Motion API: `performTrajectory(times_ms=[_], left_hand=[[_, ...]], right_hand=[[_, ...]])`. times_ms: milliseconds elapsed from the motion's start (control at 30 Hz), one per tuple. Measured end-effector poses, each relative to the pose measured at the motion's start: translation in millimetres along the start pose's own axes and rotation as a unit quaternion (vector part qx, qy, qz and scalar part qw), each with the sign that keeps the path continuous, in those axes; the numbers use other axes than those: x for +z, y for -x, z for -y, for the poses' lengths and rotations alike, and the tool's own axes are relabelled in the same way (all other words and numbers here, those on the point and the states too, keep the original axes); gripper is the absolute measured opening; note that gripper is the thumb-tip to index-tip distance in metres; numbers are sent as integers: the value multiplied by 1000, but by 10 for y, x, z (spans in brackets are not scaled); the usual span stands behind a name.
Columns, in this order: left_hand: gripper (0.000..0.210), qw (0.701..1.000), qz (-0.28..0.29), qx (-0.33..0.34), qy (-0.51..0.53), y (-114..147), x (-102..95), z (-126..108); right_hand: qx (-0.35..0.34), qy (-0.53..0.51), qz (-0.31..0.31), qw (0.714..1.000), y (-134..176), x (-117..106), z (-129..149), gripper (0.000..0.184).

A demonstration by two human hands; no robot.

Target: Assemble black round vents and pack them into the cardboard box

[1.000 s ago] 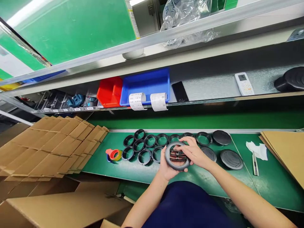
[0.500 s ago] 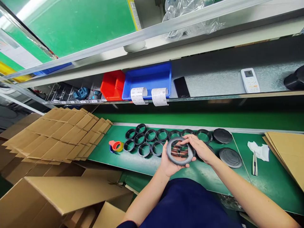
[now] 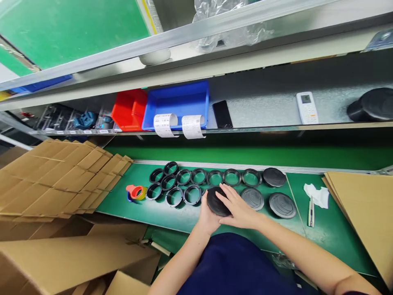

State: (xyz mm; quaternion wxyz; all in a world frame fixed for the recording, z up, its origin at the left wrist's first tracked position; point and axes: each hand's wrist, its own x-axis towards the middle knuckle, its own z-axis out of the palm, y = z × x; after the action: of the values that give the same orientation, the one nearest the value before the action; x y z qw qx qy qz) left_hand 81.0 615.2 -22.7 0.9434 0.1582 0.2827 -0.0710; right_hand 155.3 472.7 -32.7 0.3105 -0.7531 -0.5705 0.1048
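Observation:
A round black air vent (image 3: 217,201) is held just above the green bench, near my body. My left hand (image 3: 208,217) cups it from the left and below, with the fingers mostly hidden. On its right side and top face lie the fingers of my right hand (image 3: 236,207). Several black rings (image 3: 192,195) stand in rows on the bench behind and left of my hands. To the right of them are three round black pieces with closed faces: one disc (image 3: 252,198) close to my right hand, another disc (image 3: 282,205) farther right, and a third disc (image 3: 274,177) at the back.
Tape rolls (image 3: 136,192) sit at the bench's left, beside stacked cardboard dividers (image 3: 61,176). A cutter knife (image 3: 311,213) and white tissue (image 3: 316,195) lie right, near cardboard sheets (image 3: 362,213). The shelf above carries a blue bin (image 3: 178,98), red bin (image 3: 129,110), phone (image 3: 222,114) and remote (image 3: 307,107).
Before, the vent showed its open ring with slats between; now a dark closed face shows. My right hand has spread over its top. The whole view has shifted, with things appearing farther left.

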Motion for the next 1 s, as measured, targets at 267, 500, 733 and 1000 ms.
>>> performTrajectory(times_ms=[267,500,733,1000], left_hand=[[66,982,-29,-44,-182,-263,-82,-37],[54,978,-125,-43,-160,-359,-349,-161],[45,963,-212,-51,-158,-435,-465,-158],[57,820,-178,35,-542,-926,-425,-16]], right_hand=[[278,79,-101,952,-140,-102,-1177,107],[368,228,-62,899,-16,-10,-2292,106],[333,232,-108,907,-95,40,-2288,76],[311,110,-48,943,-245,-138,-2210,66]])
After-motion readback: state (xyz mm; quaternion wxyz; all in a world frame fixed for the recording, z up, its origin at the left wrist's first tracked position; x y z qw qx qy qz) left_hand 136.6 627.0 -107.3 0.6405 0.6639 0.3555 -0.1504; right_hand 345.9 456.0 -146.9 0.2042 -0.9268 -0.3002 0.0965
